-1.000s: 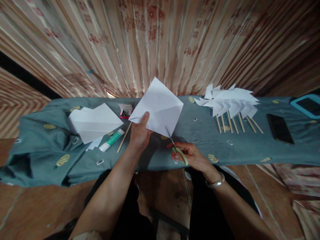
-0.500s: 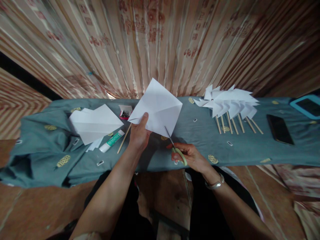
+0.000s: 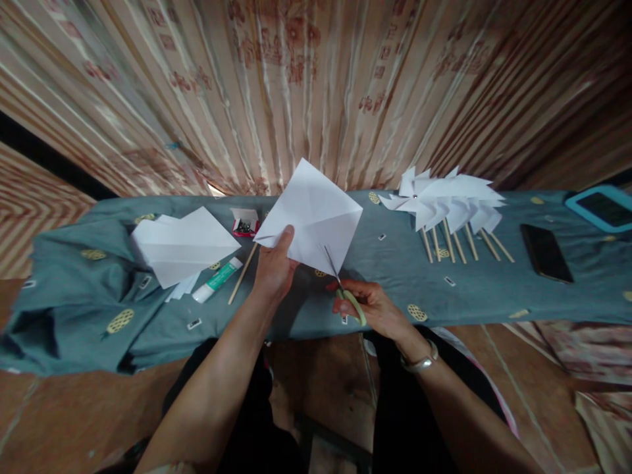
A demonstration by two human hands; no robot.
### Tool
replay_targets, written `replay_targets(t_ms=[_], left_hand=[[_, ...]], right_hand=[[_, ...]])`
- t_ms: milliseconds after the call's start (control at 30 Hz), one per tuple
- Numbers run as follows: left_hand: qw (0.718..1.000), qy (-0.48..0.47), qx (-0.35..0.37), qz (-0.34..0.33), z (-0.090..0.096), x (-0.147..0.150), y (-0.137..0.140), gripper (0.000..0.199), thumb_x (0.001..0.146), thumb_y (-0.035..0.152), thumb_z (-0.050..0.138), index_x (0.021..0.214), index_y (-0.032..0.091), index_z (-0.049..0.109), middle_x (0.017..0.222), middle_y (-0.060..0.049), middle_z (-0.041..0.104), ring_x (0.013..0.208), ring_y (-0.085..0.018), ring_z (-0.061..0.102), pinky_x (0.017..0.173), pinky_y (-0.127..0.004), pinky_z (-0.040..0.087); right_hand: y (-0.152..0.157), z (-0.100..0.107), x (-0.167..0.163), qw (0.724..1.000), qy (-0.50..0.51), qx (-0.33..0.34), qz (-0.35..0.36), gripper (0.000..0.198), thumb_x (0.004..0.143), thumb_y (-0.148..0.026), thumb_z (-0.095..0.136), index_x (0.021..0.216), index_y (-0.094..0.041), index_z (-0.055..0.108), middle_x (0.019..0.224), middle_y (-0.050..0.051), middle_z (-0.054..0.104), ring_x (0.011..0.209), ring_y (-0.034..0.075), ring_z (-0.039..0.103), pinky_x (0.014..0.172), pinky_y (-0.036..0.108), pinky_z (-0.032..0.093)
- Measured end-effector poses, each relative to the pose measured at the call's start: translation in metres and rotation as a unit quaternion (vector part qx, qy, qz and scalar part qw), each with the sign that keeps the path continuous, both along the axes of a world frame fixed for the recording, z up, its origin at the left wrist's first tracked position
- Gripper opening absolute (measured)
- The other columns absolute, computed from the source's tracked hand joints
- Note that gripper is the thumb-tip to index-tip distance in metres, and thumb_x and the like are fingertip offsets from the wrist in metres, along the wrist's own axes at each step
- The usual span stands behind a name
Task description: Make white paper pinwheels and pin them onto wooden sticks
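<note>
A creased square sheet of white paper is raised above the cloth, turned corner-up. My left hand pinches its lower left edge, thumb on top and fingers hidden beneath. My right hand is closed round the light green handles of a pair of scissors. Their narrow blades reach over the paper's lower right part, slightly parted. A cut line shows near the paper's left corner, close to my left thumb.
At left on the teal cloth lie more white paper sheets, a glue tube, a small red box of pins and a wooden stick. To the right are several paper pinwheels, a black phone and a blue-framed device.
The scissor blades have parted slightly over the paper. Both hands keep their grip and stay in nearly the same place. The view has shifted a little.
</note>
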State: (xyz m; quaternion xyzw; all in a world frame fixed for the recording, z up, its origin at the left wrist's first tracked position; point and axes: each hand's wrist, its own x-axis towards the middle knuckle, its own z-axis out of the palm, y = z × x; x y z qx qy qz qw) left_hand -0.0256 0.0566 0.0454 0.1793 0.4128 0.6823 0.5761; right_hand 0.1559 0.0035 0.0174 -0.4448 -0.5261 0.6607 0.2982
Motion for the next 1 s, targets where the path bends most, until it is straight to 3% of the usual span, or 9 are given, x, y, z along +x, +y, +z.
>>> replay_targets(t_ms=[300, 1000], left_hand=[[1.000, 0.013, 0.005, -0.002, -0.0018, 0.0000, 0.0017, 0.020, 0.080, 0.024, 0.071, 0.097, 0.013, 0.071, 0.107, -0.013, 0.076, 0.118, -0.029, 0.065, 0.099, -0.041, 0.054], [0.999, 0.010, 0.005, -0.030, -0.0003, 0.0045, -0.0035, 0.026, 0.083, 0.020, 0.067, 0.108, 0.015, 0.068, 0.110, -0.010, 0.076, 0.117, -0.026, 0.066, 0.099, -0.041, 0.054]], right_hand=[[0.0005, -0.0016, -0.0009, 1.000, 0.007, -0.023, -0.002, 0.054, 0.065, -0.057, 0.081, 0.101, -0.019, 0.072, 0.063, -0.003, 0.061, 0.055, 0.011, 0.053, 0.053, 0.023, 0.043], [0.0016, 0.0040, -0.0034, 0.999, -0.010, -0.023, -0.024, 0.057, 0.060, -0.060, 0.083, 0.098, -0.018, 0.072, 0.065, -0.002, 0.064, 0.056, 0.010, 0.055, 0.053, 0.023, 0.045]])
